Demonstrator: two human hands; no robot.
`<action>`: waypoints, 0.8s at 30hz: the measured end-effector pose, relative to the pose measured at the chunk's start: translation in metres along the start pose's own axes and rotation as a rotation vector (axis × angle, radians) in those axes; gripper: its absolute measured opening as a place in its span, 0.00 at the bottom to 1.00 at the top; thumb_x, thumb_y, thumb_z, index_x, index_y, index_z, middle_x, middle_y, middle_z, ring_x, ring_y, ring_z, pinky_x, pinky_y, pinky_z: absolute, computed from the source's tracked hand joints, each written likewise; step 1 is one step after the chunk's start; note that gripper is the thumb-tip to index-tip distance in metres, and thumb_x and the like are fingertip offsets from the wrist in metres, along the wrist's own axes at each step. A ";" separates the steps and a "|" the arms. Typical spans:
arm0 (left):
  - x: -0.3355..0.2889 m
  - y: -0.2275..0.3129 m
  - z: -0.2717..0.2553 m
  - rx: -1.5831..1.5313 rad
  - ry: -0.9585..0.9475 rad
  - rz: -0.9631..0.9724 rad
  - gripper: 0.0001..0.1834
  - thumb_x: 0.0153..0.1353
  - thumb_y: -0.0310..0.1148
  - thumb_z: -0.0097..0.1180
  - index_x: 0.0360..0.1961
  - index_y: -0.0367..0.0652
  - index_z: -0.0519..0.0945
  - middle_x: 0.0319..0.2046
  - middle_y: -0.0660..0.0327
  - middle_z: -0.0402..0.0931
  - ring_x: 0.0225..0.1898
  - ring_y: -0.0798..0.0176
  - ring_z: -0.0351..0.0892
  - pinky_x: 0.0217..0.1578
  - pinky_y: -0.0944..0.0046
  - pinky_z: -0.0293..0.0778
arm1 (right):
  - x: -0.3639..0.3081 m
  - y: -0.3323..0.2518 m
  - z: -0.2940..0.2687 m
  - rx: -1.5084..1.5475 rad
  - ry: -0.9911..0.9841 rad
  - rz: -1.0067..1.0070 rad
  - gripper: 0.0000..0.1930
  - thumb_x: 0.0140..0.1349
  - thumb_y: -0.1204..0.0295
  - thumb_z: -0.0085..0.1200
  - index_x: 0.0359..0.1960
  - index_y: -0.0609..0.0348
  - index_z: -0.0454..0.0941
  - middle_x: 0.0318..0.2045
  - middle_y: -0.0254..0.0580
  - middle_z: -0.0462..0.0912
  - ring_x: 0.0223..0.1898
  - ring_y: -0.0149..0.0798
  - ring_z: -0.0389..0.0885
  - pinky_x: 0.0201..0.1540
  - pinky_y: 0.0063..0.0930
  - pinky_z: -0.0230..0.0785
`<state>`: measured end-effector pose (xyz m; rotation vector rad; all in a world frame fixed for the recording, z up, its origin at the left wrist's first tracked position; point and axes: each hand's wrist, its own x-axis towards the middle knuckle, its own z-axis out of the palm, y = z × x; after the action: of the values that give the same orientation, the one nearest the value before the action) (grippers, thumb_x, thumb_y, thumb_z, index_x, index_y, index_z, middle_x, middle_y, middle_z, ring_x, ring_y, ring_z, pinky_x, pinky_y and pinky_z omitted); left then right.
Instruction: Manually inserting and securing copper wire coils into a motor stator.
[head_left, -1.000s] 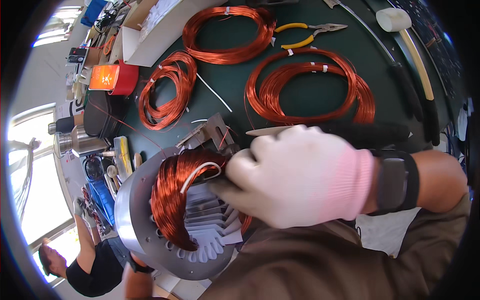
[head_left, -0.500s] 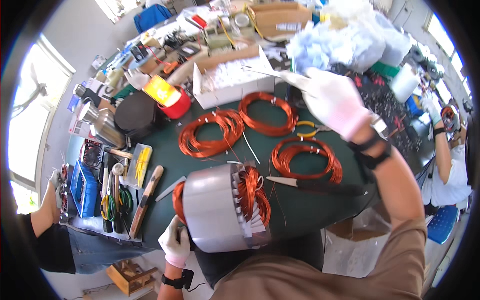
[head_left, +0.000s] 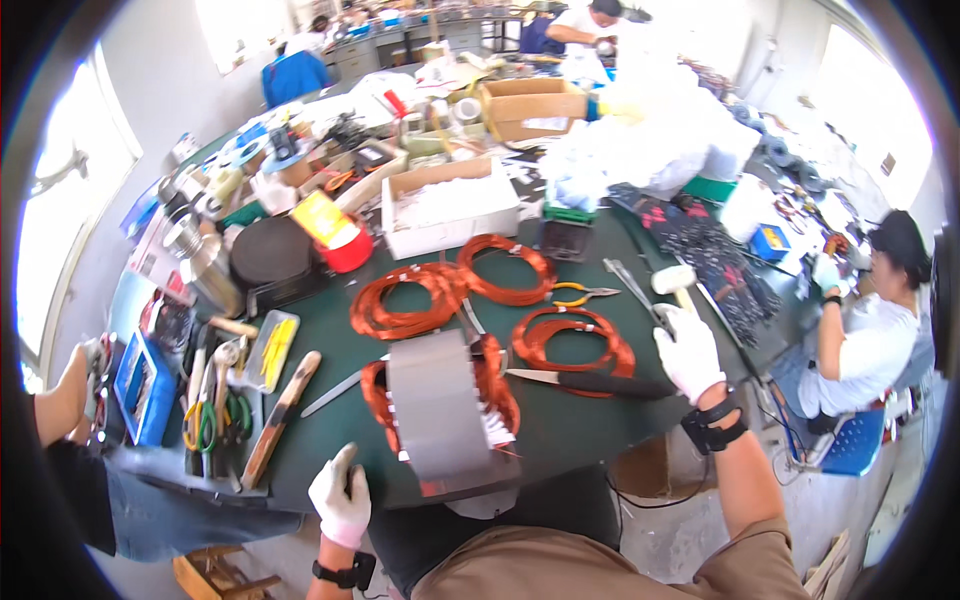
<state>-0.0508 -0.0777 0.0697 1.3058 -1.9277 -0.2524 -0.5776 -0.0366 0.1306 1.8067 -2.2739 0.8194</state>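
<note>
A motor stator (head_left: pixel 440 410), a grey metal ring with copper windings (head_left: pixel 497 385) bulging from both ends, stands at the table's near edge. My left hand (head_left: pixel 342 497), white-gloved, is just left of it, apart, with thumb and fingers separated and nothing in them. My right hand (head_left: pixel 690 352), gloved too, is closed around the handle of a white-headed mallet (head_left: pixel 673 280) on the right; the fingers partly cover the handle. Metal tweezers (head_left: pixel 630 282) lie beside the mallet, their near end by my fingertips. Between stator and mallet lies a black-handled knife (head_left: pixel 610 384).
Coils of copper wire (head_left: pixel 405 300) lie behind the stator, with yellow-handled pliers (head_left: pixel 583 294) alongside. A white box (head_left: pixel 450 235) stands farther back. Hand tools and a blue tray (head_left: pixel 145 385) sit left. Co-workers are at the left edge, right and far back.
My right hand has come down and nearer from above the table; the tweezers it held now lie on it. My left hand has drawn away from the stator. The view has tilted up.
</note>
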 end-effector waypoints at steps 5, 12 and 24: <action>-0.006 0.071 0.008 -0.036 -0.213 0.471 0.21 0.50 0.30 0.71 0.48 0.40 0.84 0.39 0.54 0.84 0.42 0.48 0.82 0.48 0.47 0.75 | -0.033 0.038 0.006 -0.299 0.071 0.098 0.15 0.66 0.69 0.58 0.53 0.59 0.81 0.40 0.51 0.80 0.39 0.56 0.83 0.44 0.49 0.77; -0.007 0.080 0.057 0.158 -0.144 0.521 0.26 0.53 0.50 0.72 0.48 0.46 0.85 0.36 0.64 0.82 0.39 0.55 0.80 0.45 0.50 0.68 | -0.043 0.013 0.015 -0.366 0.022 0.047 0.15 0.64 0.67 0.61 0.50 0.57 0.79 0.44 0.52 0.79 0.46 0.55 0.80 0.48 0.49 0.77; -0.005 0.081 0.056 0.088 -0.128 0.433 0.25 0.48 0.43 0.76 0.46 0.46 0.86 0.36 0.63 0.84 0.39 0.55 0.81 0.51 0.49 0.69 | -0.034 0.018 0.015 -0.463 0.053 0.141 0.14 0.58 0.69 0.61 0.44 0.60 0.77 0.44 0.54 0.78 0.46 0.55 0.81 0.48 0.46 0.78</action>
<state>-0.1454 -0.0508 0.0737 0.9110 -2.2947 -0.0328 -0.5819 -0.0117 0.0976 1.4163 -2.3281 0.3095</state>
